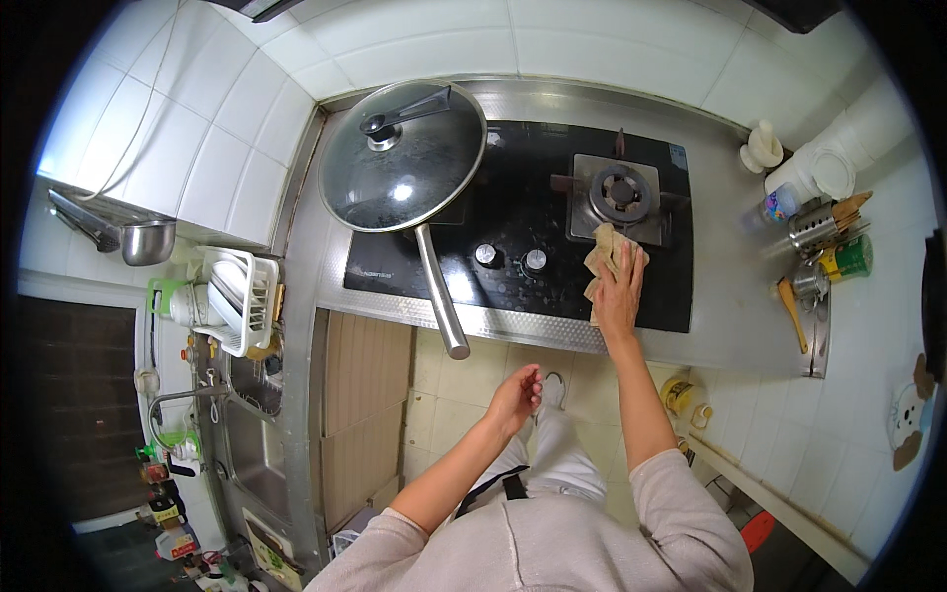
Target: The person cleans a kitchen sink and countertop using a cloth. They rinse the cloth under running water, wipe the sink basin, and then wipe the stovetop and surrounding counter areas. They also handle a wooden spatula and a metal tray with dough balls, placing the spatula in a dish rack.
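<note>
My right hand (620,300) presses a tan cloth (608,251) against the black glass top of the gas cooktop (414,270), just in front of the right burner (621,192). The cloth is bunched under my palm and fingers and reaches the burner's square metal plate. My left hand (516,399) hangs in front of the counter edge, with its fingers loosely curled and nothing visible in them. On the cooktop's left side stands a frying pan with a glass lid (422,170). Its steel handle (442,296) points towards me, past the counter's front edge. Two control knobs (510,259) sit between pan and cloth.
Along the right wall stand a mortar and pestle (762,148), a perforated steel utensil holder (810,229), a green-and-yellow can (847,257) and a wooden-handled utensil (792,314). At left are a white dish rack (259,303) and a steel sink (255,451). Oil bottles (682,398) stand on the floor.
</note>
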`<state>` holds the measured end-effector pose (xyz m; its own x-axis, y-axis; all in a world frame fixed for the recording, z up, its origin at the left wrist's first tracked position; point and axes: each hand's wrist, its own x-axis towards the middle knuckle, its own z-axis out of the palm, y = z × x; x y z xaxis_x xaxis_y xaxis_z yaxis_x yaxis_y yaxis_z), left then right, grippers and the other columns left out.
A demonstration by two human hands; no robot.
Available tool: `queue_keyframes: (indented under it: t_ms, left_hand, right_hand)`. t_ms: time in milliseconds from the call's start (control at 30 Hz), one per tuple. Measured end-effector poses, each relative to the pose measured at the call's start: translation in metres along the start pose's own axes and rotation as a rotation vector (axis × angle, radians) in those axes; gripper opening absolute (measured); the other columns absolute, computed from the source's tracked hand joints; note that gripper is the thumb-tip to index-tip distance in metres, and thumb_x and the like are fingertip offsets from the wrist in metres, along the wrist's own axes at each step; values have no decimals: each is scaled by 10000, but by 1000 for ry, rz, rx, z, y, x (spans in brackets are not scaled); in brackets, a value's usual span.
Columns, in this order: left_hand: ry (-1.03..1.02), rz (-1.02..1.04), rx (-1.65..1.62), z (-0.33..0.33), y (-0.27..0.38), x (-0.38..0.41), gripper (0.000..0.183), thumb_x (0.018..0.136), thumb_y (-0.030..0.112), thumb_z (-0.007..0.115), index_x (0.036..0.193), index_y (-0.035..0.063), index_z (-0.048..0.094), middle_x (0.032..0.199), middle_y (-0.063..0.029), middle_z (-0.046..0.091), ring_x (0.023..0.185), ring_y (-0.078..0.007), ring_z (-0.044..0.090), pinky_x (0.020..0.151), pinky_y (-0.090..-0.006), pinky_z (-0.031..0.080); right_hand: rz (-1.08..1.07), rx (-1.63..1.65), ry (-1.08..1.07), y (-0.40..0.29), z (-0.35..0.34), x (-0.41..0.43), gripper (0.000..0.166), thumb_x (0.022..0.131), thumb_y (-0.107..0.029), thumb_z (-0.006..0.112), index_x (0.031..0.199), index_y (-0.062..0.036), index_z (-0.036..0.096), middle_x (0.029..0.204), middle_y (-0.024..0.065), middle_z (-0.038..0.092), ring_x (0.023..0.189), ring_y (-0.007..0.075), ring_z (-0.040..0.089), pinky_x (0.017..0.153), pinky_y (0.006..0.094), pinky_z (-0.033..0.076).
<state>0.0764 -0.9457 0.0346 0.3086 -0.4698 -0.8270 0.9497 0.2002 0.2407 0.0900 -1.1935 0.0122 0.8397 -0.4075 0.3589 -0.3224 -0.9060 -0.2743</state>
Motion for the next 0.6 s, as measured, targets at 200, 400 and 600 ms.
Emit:
queue_keyframes:
  t_ms: [200,400,600]
  left_hand:
    - [-60,-38,78,29,2,6,100,891,180,520,946,102,552,784,17,544,648,-88,485,538,-212,370]
    - [-141,-52,105,41,8,1,105,894,175,513,961,102,548,792,15,542,656,-88,477,547,-208,364]
    - [-106,-70,161,39,4,10,91,897,165,499,953,105,539,780,22,537,651,-87,470,542,-210,357]
  right_hand:
    - [75,114,-6,-4,-17,-57,366,697,-58,634,1059,-50,581,1329,155,388,1264,378,326,1056,486,269]
    - [61,6,-11,55,-41,-68,317,704,-58,592,1014,-17,536,1118,179,511,1119,357,441,1020,477,318]
    - [360,-3,247,57,-17,-49,483,771,-140,596,1215,-4,461,1226,216,477,1206,402,379,1035,467,289]
